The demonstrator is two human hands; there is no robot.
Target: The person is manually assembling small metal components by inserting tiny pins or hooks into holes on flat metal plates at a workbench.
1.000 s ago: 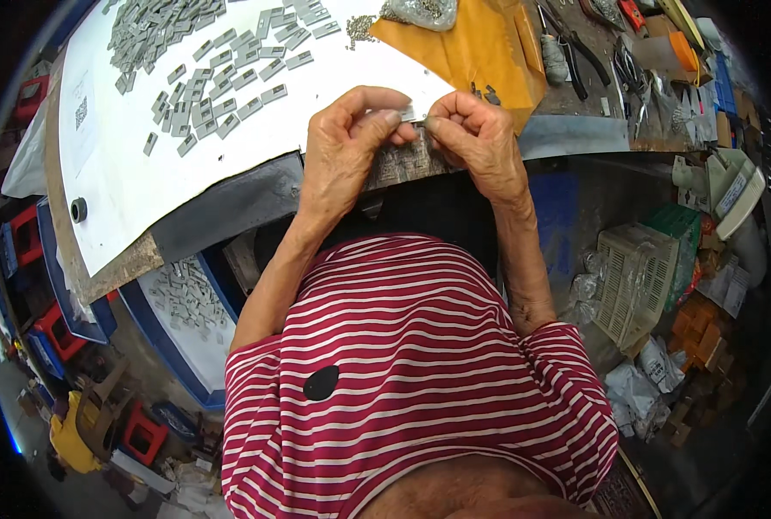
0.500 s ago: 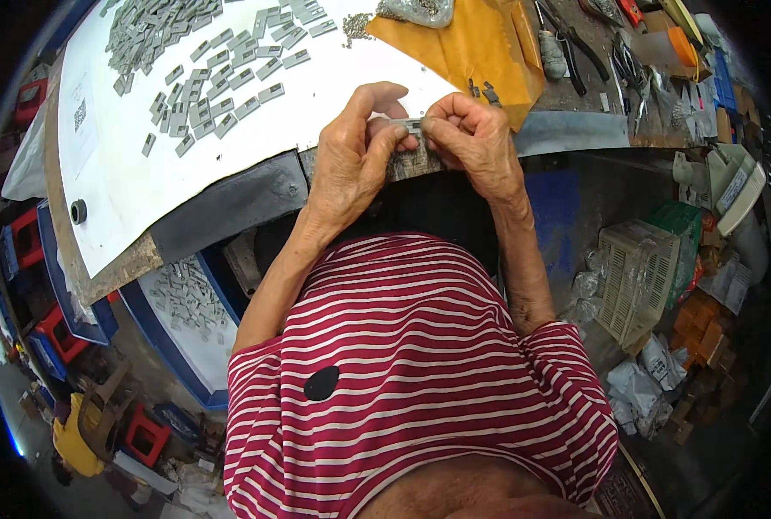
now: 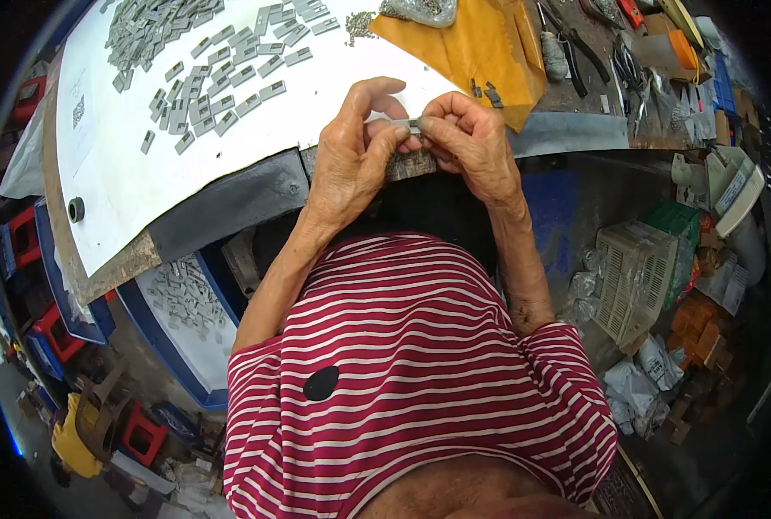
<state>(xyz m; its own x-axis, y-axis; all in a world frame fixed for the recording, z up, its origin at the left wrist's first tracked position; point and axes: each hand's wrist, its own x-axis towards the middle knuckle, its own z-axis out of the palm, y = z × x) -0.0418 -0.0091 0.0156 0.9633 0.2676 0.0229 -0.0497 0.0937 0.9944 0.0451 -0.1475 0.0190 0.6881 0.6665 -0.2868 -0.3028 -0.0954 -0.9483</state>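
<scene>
Both hands meet above the table's near edge. My left hand (image 3: 357, 149) pinches one end of a small grey rectangular piece (image 3: 414, 126) between thumb and forefinger. At its other end, my right hand (image 3: 473, 138) is closed with thumb and fingertips on the piece. Most of it is hidden by my fingers. Many similar grey pieces with a dark slot (image 3: 223, 105) lie scattered on the white sheet (image 3: 255, 143) to the left, and a dense heap of them (image 3: 147, 35) is farther back.
An orange-yellow envelope (image 3: 454, 52) lies beyond my right hand, with small dark pieces (image 3: 492, 93) on it. Tiny metal parts (image 3: 358, 26) sit beside a plastic bag (image 3: 424, 10). Pliers (image 3: 580, 52) are at the back right. A blue-rimmed tray (image 3: 212, 394) stands below the table at left.
My right hand has shifted very slightly left toward my left hand, and less of the grey piece shows between the fingertips. The left hand's grip looks the same.
</scene>
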